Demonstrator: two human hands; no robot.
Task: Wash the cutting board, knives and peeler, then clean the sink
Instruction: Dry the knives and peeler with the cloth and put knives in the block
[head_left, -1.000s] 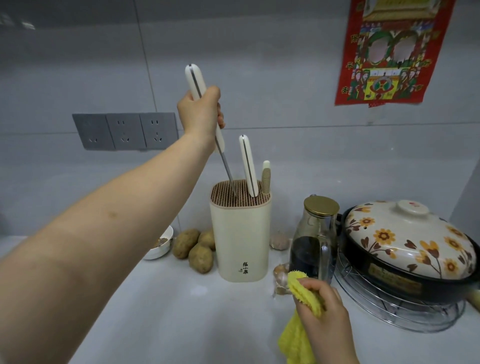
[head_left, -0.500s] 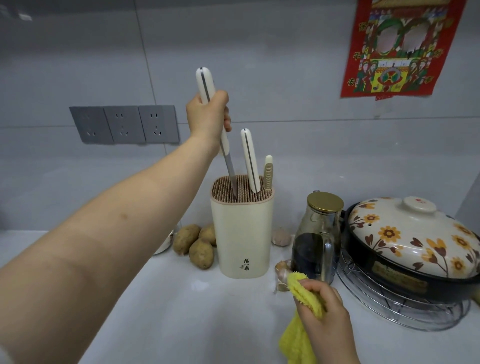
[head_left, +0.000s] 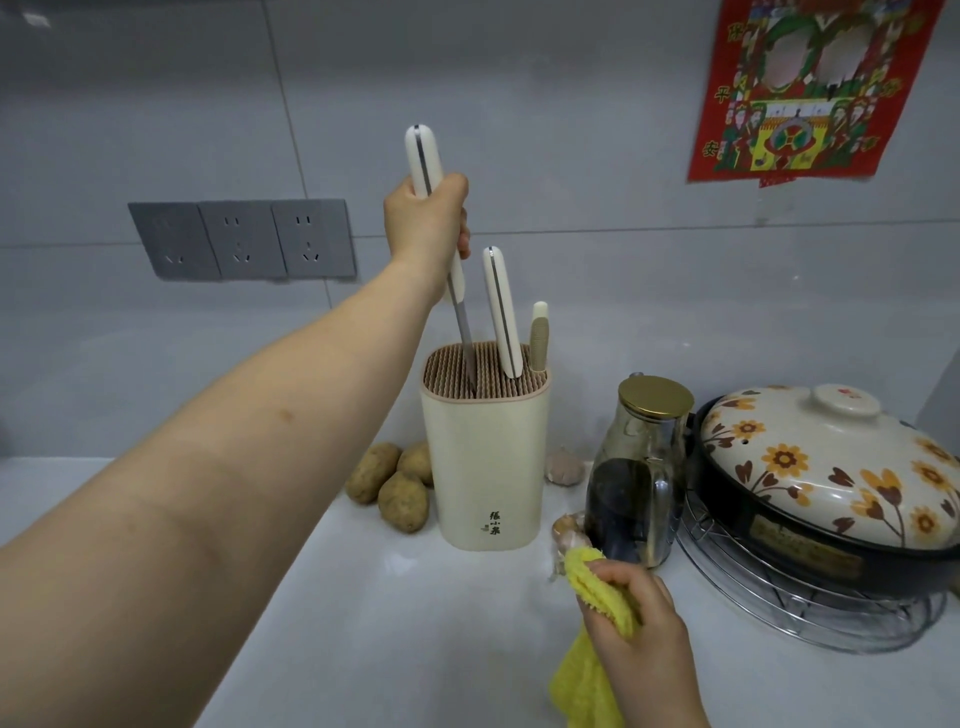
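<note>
My left hand (head_left: 426, 223) grips the white handle of a knife (head_left: 423, 156), held nearly upright, its blade partly sunk into the slotted top of the cream knife block (head_left: 485, 467) on the counter. A second white-handled knife (head_left: 501, 309) stands in the block beside it. At the block's right edge sticks up the peeler (head_left: 538, 335), only its handle showing. My right hand (head_left: 636, 618), low and near me, holds a bunched yellow cloth (head_left: 592, 670). The cutting board and the sink are out of view.
Three potatoes (head_left: 395, 486) lie left of the block, a garlic bulb (head_left: 563, 465) behind it. A glass bottle with dark liquid and gold lid (head_left: 641, 467) stands right of it. A flowered clay pot (head_left: 826, 478) sits on a wire rack (head_left: 810, 608). Grey sockets (head_left: 241, 239) are on the wall.
My left hand has lowered the knife, so more of the blade is inside the block. My right hand has stayed in place with the cloth.
</note>
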